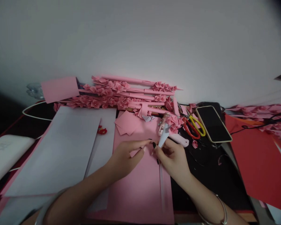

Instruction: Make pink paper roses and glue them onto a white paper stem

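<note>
My right hand [174, 156] pinches the narrow end of a pale folded paper cone [164, 136] between thumb and fingers. The cone's wider end points up toward a pink paper flower [174, 123]. My left hand [127, 156] is beside it, thumb and fingertips drawn together; whatever small thing they hold is hidden. Both hands are above a large pink sheet [140, 193]. Small pink paper squares [127, 122] lie just beyond my left hand. A pale cutter-like handle [179, 140] lies behind my right hand.
Scissors [191, 132] with red and yellow handles lie next to a phone [214, 124] at right. Rolled pink paper stems with flowers [112, 92] line the wall. White sheets [58, 150] and a white device [10, 156] are at left, red sheets [259, 159] at right.
</note>
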A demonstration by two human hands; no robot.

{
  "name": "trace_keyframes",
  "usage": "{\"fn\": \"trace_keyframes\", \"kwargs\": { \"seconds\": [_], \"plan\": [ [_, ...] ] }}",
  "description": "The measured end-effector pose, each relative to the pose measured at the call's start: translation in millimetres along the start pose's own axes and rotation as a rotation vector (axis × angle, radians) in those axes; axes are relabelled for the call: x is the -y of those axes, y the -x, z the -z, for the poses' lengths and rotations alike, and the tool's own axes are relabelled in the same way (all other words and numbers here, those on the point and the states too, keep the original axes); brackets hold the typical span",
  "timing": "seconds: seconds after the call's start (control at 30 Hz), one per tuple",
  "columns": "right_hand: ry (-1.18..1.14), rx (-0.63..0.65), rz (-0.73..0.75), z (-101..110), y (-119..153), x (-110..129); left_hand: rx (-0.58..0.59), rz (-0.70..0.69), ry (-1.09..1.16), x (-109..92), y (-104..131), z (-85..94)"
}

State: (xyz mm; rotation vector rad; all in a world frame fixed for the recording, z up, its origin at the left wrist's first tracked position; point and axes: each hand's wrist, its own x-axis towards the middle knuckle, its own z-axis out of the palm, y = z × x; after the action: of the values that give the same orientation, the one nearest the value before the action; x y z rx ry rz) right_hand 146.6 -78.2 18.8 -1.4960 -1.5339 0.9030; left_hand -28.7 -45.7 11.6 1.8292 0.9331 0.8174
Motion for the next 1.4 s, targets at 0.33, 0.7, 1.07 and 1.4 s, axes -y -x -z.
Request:
{"fn": "trace_keyframes", "kwargs": {
  "seconds": [0.33,0.7,1.07,1.4],
  "plan": [
    [-0.05,-0.038,0.014,-1.2,1.1,-0.5,-0.129,0.21,0.241,0.1,-2.9,3.5],
    [-0.076,-0.034,0.008,-0.9,2.1,-0.7,-0.186,0.259,0.285,-5.3,-3.5,7.4],
    [-0.193,0.065,-0.044,-4.1,-0.2,1.2,-0.214,0.309,0.183,3.2,-3.5,8.0],
    [-0.254,0.047,-0.097,-2.2,-2.0,7.3,-0.154,0.407,0.493,-0.2,-11.0,5.3]
  ]
}}
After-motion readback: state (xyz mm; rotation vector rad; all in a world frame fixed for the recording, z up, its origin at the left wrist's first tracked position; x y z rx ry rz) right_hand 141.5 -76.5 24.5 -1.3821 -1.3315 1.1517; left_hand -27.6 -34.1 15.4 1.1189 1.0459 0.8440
